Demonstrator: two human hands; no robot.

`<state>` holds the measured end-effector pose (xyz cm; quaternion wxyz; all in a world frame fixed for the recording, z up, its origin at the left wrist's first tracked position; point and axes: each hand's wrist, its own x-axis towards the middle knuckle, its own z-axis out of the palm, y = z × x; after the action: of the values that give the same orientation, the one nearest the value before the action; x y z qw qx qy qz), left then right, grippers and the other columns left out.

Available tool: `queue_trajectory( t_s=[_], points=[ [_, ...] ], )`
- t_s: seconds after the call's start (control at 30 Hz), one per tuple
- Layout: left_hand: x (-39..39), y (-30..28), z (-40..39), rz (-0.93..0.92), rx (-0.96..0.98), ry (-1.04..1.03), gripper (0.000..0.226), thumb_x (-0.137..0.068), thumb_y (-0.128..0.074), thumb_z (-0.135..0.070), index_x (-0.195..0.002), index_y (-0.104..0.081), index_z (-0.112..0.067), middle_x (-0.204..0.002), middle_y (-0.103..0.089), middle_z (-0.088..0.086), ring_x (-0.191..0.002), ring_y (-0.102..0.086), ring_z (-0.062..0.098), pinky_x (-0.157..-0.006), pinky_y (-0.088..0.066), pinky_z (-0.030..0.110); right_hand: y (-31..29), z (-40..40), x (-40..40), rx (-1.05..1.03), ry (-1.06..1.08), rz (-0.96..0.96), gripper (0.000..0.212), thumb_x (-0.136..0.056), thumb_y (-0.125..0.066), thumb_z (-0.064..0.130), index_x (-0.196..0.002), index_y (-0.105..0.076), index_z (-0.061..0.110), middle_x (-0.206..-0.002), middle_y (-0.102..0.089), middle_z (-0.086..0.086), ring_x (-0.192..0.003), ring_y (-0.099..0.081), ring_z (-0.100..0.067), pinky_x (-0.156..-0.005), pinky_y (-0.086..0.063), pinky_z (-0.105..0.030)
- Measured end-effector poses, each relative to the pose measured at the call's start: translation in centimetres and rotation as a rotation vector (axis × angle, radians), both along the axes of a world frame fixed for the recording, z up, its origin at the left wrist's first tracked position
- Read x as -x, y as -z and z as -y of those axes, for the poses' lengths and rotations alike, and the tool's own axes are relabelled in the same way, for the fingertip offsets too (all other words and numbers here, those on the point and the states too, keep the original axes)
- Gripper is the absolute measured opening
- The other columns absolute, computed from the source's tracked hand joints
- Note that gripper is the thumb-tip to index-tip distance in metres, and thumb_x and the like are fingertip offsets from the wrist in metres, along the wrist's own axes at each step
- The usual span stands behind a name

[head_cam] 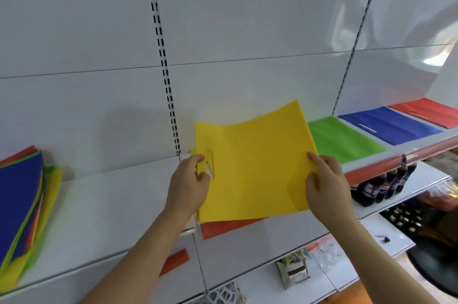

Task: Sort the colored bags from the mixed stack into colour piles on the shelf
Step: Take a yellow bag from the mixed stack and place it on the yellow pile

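A yellow bag (255, 162) is held flat just above the white shelf (111, 209), between both hands. My left hand (189, 183) grips its left edge beside the cut-out handle. My right hand (327, 186) pinches its right edge. To the right on the shelf lie a green pile (342, 140), a blue pile (389, 125) and a red pile (426, 111). The mixed stack (22, 207) of blue, green, red and yellow bags sits at the far left of the shelf.
The white back panel with a slotted upright (163, 65) rises behind the shelf. An orange-red strip (223, 227) runs along the shelf's front edge. Lower shelves hold dark bottles (381, 187) and packets (293, 271).
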<state>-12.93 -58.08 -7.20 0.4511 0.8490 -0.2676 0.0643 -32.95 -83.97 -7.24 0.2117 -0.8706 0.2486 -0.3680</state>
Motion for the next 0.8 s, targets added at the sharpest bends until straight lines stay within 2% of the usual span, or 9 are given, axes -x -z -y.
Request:
queue_trajectory(
  t_s=[0.07, 0.13, 0.23, 0.33, 0.43, 0.5, 0.67, 0.8],
  points=[
    [-1.3, 0.7, 1.0, 0.015, -0.012, -0.03, 0.041, -0.1, -0.06, -0.011, -0.141, -0.06, -0.02, -0.128, -0.063, 0.002, -0.099, -0.062, 0.023, -0.084, -0.049, 0.034, 0.3, 1.3, -1.5, -0.002, -0.024, -0.067, 0.056, -0.097, -0.054, 0.001, -0.152, -0.053, 0.01, -0.138, -0.051, -0.006, -0.089, -0.053, -0.021, -0.072, -0.048, -0.037],
    [-2.5, 1.6, 1.9, 0.005, -0.022, -0.077, 0.035, -0.1, -0.062, -0.012, -0.135, -0.064, -0.018, -0.127, -0.063, 0.004, -0.103, -0.062, 0.024, -0.084, -0.047, 0.032, 0.4, 2.8, -3.2, -0.016, -0.04, -0.109, 0.057, -0.095, -0.054, 0.0, -0.151, -0.055, 0.012, -0.138, -0.052, -0.003, -0.093, -0.056, -0.022, -0.076, -0.049, -0.037],
    [-3.7, 2.9, 3.2, -0.042, -0.04, -0.138, 0.027, -0.101, -0.064, -0.015, -0.127, -0.067, -0.013, -0.126, -0.063, 0.006, -0.1, -0.063, 0.022, -0.083, -0.047, 0.031, 0.4, 5.3, -5.9, -0.014, -0.059, -0.14, 0.052, -0.095, -0.055, -0.001, -0.145, -0.061, 0.013, -0.138, -0.054, -0.002, -0.102, -0.058, -0.024, -0.081, -0.044, -0.031],
    [-4.3, 3.4, 4.0, -0.05, -0.09, -0.179, 0.028, -0.102, -0.063, -0.018, -0.129, -0.066, -0.011, -0.127, -0.062, 0.006, -0.099, -0.063, 0.022, -0.084, -0.05, 0.033, 1.2, 6.8, -8.3, -0.017, -0.073, -0.196, 0.049, -0.095, -0.056, 0.0, -0.142, -0.064, 0.012, -0.14, -0.056, -0.003, -0.105, -0.061, -0.027, -0.083, -0.043, -0.03],
    [-4.2, 3.9, 4.5, -0.048, -0.185, -0.218, 0.03, -0.103, -0.06, -0.02, -0.132, -0.066, -0.013, -0.129, -0.061, 0.004, -0.101, -0.064, 0.022, -0.086, -0.052, 0.035, 2.5, 7.9, -9.8, -0.017, -0.118, -0.256, 0.049, -0.093, -0.057, -0.003, -0.141, -0.064, 0.006, -0.139, -0.057, -0.008, -0.103, -0.063, -0.034, -0.082, -0.05, -0.037],
    [-4.3, 4.3, 4.9, -0.047, -0.253, -0.263, 0.031, -0.104, -0.057, -0.021, -0.134, -0.065, -0.014, -0.131, -0.06, 0.004, -0.102, -0.065, 0.022, -0.086, -0.053, 0.036, 3.3, 8.8, -10.6, -0.02, -0.143, -0.294, 0.05, -0.091, -0.059, -0.003, -0.14, -0.063, 0.004, -0.139, -0.057, -0.011, -0.107, -0.064, -0.037, -0.088, -0.055, -0.044],
    [-4.0, 5.1, 5.5, -0.076, -0.431, -0.412, 0.033, -0.102, -0.054, -0.023, -0.134, -0.063, -0.018, -0.13, -0.062, 0.004, -0.11, -0.064, 0.025, -0.088, -0.053, 0.039, 5.1, 10.8, -12.2, -0.02, -0.221, -0.403, 0.052, -0.089, -0.063, 0.003, -0.141, -0.061, -0.002, -0.139, -0.058, -0.017, -0.12, -0.061, -0.039, -0.101, -0.051, -0.045],
    [-3.3, 5.3, 6.0, 0.007, -0.592, -0.509, 0.033, -0.099, -0.056, -0.035, -0.121, -0.068, -0.013, -0.116, -0.067, 0.011, -0.103, -0.06, 0.036, -0.082, -0.053, 0.044, 5.8, 11.2, -13.0, 0.061, -0.265, -0.481, 0.052, -0.089, -0.067, 0.012, -0.139, -0.062, -0.002, -0.134, -0.061, -0.023, -0.12, -0.057, -0.045, -0.106, -0.047, -0.049]
  ],
)
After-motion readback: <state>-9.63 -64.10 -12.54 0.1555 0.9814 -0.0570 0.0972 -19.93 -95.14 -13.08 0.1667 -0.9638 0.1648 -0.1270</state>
